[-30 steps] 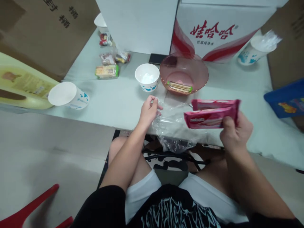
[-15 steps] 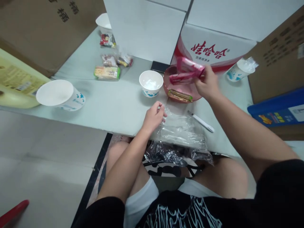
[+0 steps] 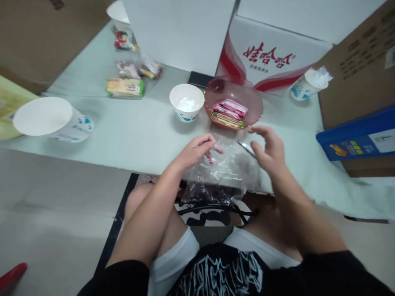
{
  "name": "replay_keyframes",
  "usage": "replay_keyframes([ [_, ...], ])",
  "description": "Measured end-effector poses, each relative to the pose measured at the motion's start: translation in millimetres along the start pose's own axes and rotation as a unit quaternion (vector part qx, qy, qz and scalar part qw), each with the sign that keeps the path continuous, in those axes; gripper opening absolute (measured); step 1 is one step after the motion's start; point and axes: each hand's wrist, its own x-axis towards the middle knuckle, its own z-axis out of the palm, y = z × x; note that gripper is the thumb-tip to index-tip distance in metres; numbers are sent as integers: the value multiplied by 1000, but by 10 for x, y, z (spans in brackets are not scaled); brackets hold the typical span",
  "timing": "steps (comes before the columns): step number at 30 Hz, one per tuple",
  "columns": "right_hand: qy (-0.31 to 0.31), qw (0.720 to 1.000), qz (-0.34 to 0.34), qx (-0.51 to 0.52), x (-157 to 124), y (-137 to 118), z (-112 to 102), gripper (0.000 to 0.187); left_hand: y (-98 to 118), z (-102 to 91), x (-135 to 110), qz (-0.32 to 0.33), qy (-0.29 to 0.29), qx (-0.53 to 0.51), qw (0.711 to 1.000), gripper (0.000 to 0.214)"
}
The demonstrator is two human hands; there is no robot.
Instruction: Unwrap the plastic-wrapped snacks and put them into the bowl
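My left hand point(image 3: 197, 151) is over the left part of a clear plastic bag point(image 3: 228, 170), fingers loosely bent and apart. Whether they touch the film is hard to see. My right hand point(image 3: 269, 149), empty with thumb and fingers apart, hovers beside a slim white utility knife point(image 3: 247, 149) and partly covers it. Just beyond, a pinkish see-through bowl point(image 3: 253, 100) holds pink snack packets point(image 3: 231, 108) and a green-edged biscuit packet point(image 3: 227, 120). Left of the bowl stands a white paper cup point(image 3: 187, 102) with a blue pattern and something clear inside.
A large paper tub point(image 3: 46, 119) leans at the left beside a yellow container point(image 3: 18, 105). Biscuits point(image 3: 125, 88) and small snack packs point(image 3: 150, 70) lie further back. Cartons point(image 3: 265, 53) wall the rear. Another cup point(image 3: 307, 85) and a blue box point(image 3: 358, 133) are at right.
The pink packets were in my right hand above the bowl and now lie in it. My right hand has come back toward me, emptied. My left hand's fingers have spread a little.
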Motion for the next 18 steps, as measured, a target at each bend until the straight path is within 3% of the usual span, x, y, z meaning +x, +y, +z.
replay_keyframes([
  [3,-1,992,62,109,-420,86,241,46,15,59,-54,-36,-99,-90,990,33],
  [6,-58,961,124,240,-569,110,384,70,-1,91,-73,-42,-126,-166,977,41],
  [9,-125,916,182,335,-547,24,370,88,-14,58,-58,-37,-53,-205,977,39],
  [12,-161,896,215,353,-488,-55,272,61,2,-29,0,-9,68,-214,975,35],
  [15,-87,897,251,353,-441,-23,173,31,18,-112,69,14,152,-176,972,33],
  [18,-11,883,300,360,-413,108,108,29,-18,-155,75,-2,168,-91,981,52],
])
